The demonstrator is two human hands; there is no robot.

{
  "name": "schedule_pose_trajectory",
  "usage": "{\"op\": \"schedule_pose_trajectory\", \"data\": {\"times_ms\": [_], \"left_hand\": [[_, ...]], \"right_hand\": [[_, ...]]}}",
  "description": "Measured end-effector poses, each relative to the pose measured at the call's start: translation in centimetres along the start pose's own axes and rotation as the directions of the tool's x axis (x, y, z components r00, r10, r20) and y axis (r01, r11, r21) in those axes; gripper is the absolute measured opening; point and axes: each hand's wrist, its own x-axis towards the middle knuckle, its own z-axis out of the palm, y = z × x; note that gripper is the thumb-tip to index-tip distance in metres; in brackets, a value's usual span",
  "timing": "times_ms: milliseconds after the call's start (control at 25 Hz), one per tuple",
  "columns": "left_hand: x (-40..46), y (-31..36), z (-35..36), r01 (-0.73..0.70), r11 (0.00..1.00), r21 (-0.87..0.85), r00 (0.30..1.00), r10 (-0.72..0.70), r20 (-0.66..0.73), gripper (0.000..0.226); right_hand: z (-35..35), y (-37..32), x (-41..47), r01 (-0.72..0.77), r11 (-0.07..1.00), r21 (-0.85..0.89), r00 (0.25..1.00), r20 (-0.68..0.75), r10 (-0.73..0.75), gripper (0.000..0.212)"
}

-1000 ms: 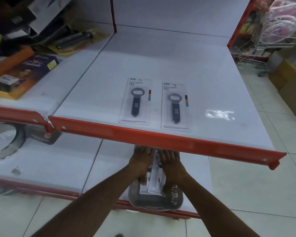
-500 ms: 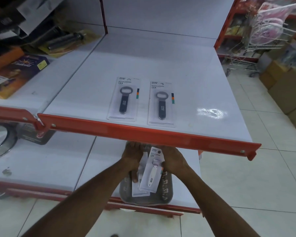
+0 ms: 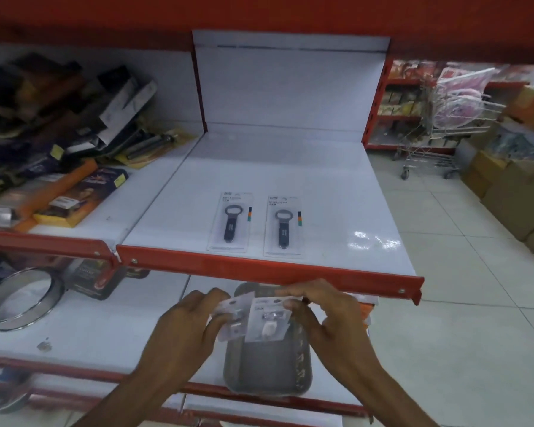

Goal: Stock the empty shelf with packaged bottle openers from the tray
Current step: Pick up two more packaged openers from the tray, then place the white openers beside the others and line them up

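Two packaged dark bottle openers lie side by side near the front of the white shelf (image 3: 290, 167): one on the left (image 3: 231, 223), one on the right (image 3: 285, 228). Below the shelf's red front edge, a grey tray (image 3: 269, 368) sits on the lower shelf. Above the tray, my left hand (image 3: 188, 325) grips a packaged opener (image 3: 233, 322), and my right hand (image 3: 330, 318) grips another packaged white opener (image 3: 269, 322). The two packs overlap between my hands.
The left bay holds piled boxes (image 3: 59, 124) and an orange box (image 3: 74, 195). A round metal sieve (image 3: 19, 300) sits on the lower left shelf. A wire trolley (image 3: 438, 127) and cardboard boxes (image 3: 518, 192) stand on the tiled floor at right.
Both hands have lifted two packs up off the tray and drawn them apart. The view has tilted upward, showing more of the back panel.
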Motion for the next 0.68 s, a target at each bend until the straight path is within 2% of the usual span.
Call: {"op": "schedule_pose_trajectory", "data": {"times_ms": [80,160,280,360,480,560,680], "left_hand": [[0.4,2.5,-4.3,0.018,0.965,-0.263,0.995,-0.043,-0.089,0.026],[2.0,5.1,-7.9,-0.044,0.875,-0.481,0.977,-0.063,-0.203,0.033],[6.6,7.8,-10.1,-0.180,0.799,-0.574,0.930,-0.053,-0.365,0.043],[10.8,9.2,-9.7,-0.219,0.763,-0.608,0.923,-0.040,-0.382,0.040],[17.6,10.7,-6.8,-0.175,0.753,-0.635,0.948,-0.046,-0.315,0.035],[20.8,11.6,-4.4,-0.052,0.755,-0.654,0.978,-0.095,-0.187,0.034],[22.5,12.6,-1.3,0.092,0.798,-0.596,0.991,-0.130,-0.021,0.040]], "right_hand": [[-2.5,-2.3,1.6,0.020,0.993,0.114,0.992,-0.123,-0.006,0.020],[-5.6,-4.4,4.0,0.037,0.983,0.179,0.973,-0.232,0.005,0.026],[-9.7,-4.8,8.1,0.056,0.995,0.085,0.946,-0.324,-0.026,0.025],[-11.9,-3.5,11.1,0.011,0.997,0.081,0.935,-0.355,0.019,0.026],[-13.7,-0.3,15.6,-0.166,0.986,-0.015,0.920,-0.363,0.149,0.027],[-13.5,2.8,17.6,-0.319,0.943,-0.098,0.914,-0.295,0.278,0.027],[-12.6,8.0,18.6,-0.424,0.894,-0.147,0.898,-0.194,0.394,0.031]]}}
